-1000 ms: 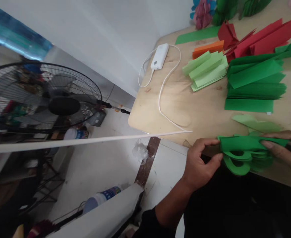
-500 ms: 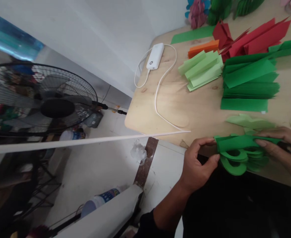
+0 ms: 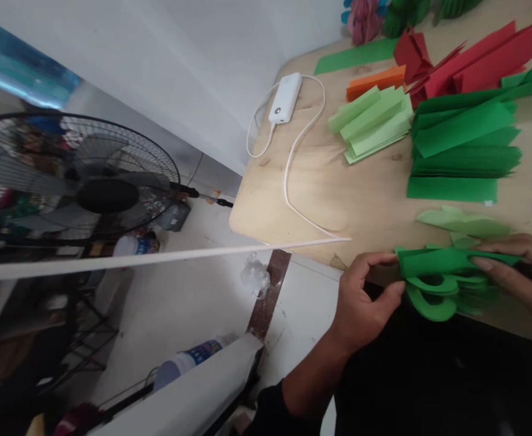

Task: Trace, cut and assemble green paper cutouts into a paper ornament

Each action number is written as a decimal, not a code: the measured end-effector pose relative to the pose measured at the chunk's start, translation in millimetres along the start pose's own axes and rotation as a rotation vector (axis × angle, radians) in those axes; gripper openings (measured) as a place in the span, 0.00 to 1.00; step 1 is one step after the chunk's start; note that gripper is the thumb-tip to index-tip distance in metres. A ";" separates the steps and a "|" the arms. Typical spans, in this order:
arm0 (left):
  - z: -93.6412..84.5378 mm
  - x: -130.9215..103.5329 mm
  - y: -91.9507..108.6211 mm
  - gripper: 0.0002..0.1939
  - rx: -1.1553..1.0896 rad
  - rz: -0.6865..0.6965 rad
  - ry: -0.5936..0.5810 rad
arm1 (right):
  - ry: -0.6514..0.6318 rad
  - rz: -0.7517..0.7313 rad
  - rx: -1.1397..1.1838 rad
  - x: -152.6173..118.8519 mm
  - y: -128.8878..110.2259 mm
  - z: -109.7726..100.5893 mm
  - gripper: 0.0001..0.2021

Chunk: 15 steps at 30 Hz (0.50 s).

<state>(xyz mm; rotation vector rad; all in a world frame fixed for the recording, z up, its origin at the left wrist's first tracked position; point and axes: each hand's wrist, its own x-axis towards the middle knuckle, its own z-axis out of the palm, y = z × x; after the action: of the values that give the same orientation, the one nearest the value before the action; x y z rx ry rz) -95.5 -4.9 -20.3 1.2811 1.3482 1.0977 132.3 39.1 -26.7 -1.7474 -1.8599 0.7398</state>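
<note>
A green folded paper cutout (image 3: 442, 262) with curled loops hangs over the table's near edge. My left hand (image 3: 368, 297) pinches its left end between thumb and fingers. At its right side, my right hand (image 3: 520, 266) grips the paper with the thumb on top; some of its fingers are hidden. Just beyond lies a light green paper piece (image 3: 465, 223). Farther back is a stack of dark green folded paper (image 3: 465, 145), with pale green folded strips (image 3: 377, 124) to its left.
On the wooden table (image 3: 266, 203) are red folded papers (image 3: 488, 63), an orange strip (image 3: 374, 82) and a white power bank (image 3: 285, 98). Its white cable (image 3: 288, 175) runs toward the camera. A black standing fan (image 3: 106, 194) is at left, beside a white wall.
The view has shifted slightly, so the table items appear a little farther right and higher. Both hands keep their hold on the green paper, with almost no movement.
</note>
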 end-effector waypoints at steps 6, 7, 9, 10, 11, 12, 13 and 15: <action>0.4 -0.5 -1.1 0.17 -0.033 0.015 -0.005 | -0.005 0.005 0.026 2.6 -9.8 -3.5 0.24; 0.5 -0.8 -1.4 0.18 -0.045 0.023 -0.005 | -0.011 0.016 0.023 2.1 -8.4 -3.2 0.24; 0.3 -1.1 -1.6 0.19 -0.053 0.047 -0.006 | -0.025 0.036 0.017 0.4 -4.1 -2.2 0.24; 0.1 -1.1 -1.5 0.19 -0.050 0.066 -0.012 | -0.031 0.041 0.017 -0.5 -1.9 -1.7 0.24; -0.2 -0.8 -1.2 0.18 -0.045 0.086 -0.019 | -0.032 0.042 0.017 -1.2 -0.1 -1.5 0.23; -0.6 -0.4 -0.7 0.17 -0.039 0.108 -0.028 | -0.027 0.040 0.019 -1.8 0.9 -1.4 0.23; -1.0 0.1 -0.1 0.16 -0.032 0.125 -0.040 | -0.025 0.037 0.019 -2.1 1.1 -1.5 0.23; -1.8 1.3 1.4 0.12 -0.015 0.143 -0.071 | -0.010 0.032 0.020 -1.8 -1.1 -2.3 0.23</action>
<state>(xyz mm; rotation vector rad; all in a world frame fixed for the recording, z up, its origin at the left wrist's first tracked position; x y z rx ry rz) -97.0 -3.6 -18.6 1.4100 1.2081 1.1469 133.1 37.4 -24.2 -1.7678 -1.8286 0.7776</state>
